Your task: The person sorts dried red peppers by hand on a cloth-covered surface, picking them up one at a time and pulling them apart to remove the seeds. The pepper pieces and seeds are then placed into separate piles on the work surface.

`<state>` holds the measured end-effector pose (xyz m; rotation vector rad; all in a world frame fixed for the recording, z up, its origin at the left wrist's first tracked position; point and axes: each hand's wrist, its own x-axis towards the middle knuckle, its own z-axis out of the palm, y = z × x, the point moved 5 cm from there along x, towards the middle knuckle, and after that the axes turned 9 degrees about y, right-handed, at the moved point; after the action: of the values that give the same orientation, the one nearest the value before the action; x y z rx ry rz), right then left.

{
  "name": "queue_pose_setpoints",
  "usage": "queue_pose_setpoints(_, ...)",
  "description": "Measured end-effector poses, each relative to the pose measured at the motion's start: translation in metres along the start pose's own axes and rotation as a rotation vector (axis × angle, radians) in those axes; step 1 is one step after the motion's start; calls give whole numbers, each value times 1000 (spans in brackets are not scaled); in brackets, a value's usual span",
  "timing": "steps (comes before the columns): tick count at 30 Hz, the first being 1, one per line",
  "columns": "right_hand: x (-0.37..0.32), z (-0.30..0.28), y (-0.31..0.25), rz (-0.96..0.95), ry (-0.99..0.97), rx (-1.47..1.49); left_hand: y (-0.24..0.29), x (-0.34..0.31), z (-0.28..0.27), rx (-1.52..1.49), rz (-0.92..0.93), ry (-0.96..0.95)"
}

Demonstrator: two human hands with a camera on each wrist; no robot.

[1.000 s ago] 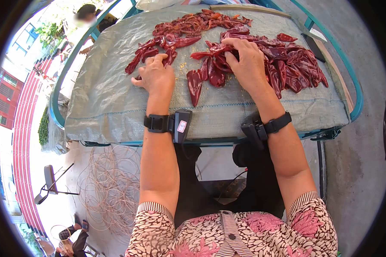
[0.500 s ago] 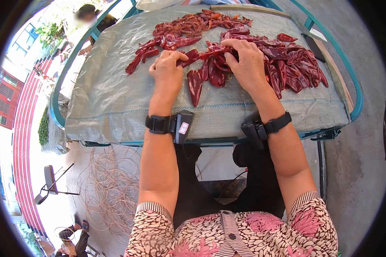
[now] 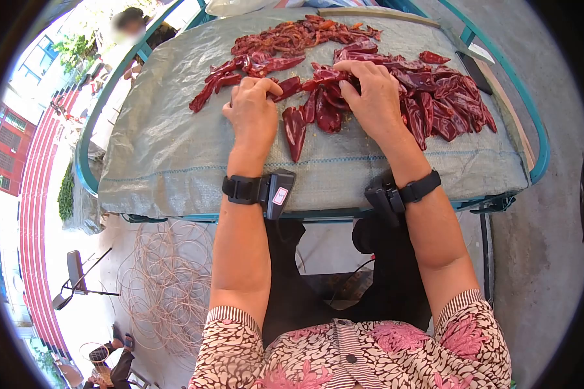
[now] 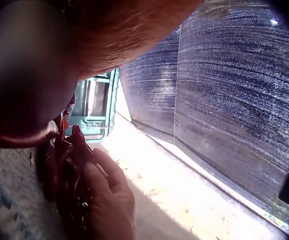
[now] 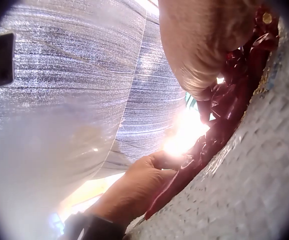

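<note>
My left hand (image 3: 253, 113) pinches a dark red dried chili pepper (image 3: 289, 89) between thumb and forefinger, its other fingers curled. In the right wrist view, that pepper lies low over the woven sheet. My right hand (image 3: 376, 97) has thumb and forefinger curled round another chili pepper (image 3: 329, 74), at the left end of the large heap of whole chilies (image 3: 448, 100). The two peppers nearly meet end to end. Just below them lie a few loose chilies (image 3: 294, 131). The right fingertips are partly hidden behind the hand.
Smaller, cut-looking red pieces (image 3: 292, 35) lie at the back, with several chilies (image 3: 213, 84) at the left. A grey-green woven sheet (image 3: 175, 149) covers the cart bed, framed by a teal rail (image 3: 540, 139). A dark flat phone-like object (image 3: 474, 71) rests at the right edge.
My left hand has picked up a chili pepper from the left group and brought it right, close to the right hand. The right hand has hardly moved.
</note>
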<state>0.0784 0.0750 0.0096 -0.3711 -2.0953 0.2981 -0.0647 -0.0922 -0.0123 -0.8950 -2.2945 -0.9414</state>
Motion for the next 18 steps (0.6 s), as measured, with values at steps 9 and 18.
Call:
queue_pose_setpoints(9,-1,1,1,-10,-12,1,8,-3,2,-56,-11,-14)
queue_pose_setpoints(18,1,-3,-1,-16,108,-9,22,8,-8,-411,193,126)
